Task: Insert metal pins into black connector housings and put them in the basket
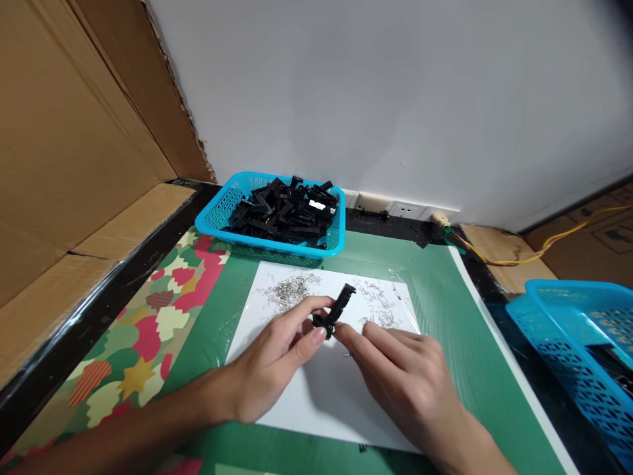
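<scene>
Between thumb and fingers, my left hand [274, 359] grips a black plastic part [341, 303], its long end tilted up to the right. My right hand [403, 369] is closed, with its index fingertip against the lower end of that part; whatever its fingers pinch is hidden. Under both hands lies a white sheet [306, 409]. On it, a dense pile of small metal pieces [291, 290] sits at the left, and a looser scatter of similar metal pieces [378, 307] at the right.
Behind the sheet stands a blue basket [270, 247] heaped with black plastic parts [287, 211]. Another blue basket [564, 343] is at the right edge with dark pieces inside. Cardboard [89, 119] walls the left. Sockets and a plug [440, 219] with wires line the back wall.
</scene>
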The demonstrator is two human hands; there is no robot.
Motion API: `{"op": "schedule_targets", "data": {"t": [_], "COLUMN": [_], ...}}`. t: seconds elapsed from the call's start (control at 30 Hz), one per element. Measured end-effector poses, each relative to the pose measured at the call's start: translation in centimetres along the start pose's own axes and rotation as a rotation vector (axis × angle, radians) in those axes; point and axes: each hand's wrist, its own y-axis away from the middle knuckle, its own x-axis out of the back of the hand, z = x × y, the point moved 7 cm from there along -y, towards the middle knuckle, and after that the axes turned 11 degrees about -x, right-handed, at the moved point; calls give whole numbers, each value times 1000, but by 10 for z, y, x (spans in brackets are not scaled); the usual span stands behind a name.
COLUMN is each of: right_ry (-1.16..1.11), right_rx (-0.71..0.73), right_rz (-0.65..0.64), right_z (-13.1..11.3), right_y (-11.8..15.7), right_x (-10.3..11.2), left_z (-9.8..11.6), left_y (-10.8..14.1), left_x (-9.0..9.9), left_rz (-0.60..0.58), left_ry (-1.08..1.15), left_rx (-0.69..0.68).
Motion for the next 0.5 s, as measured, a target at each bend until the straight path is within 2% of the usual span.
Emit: {"op": "schedule_targets", "data": {"t": [0.13,0.3,0.43,0.5], "right_ry": [-47,-87,-91,-60], "right_rx": [-51,-125,-188,-159], "right_rz": [-13,-5,62,71], "right_z": [6,10,17,18], "right_y": [1,4,5,5], "right_x": [-4,-9,-4,-3], "left_z": [0,-9,-14,-15], "left_y": [0,1,2,3], "left_x": [-1,-3,-6,-8], "left_rz": [3,14,62,60], "left_ry": [113,311,516,584], "left_rx": [32,164,240,271]}}
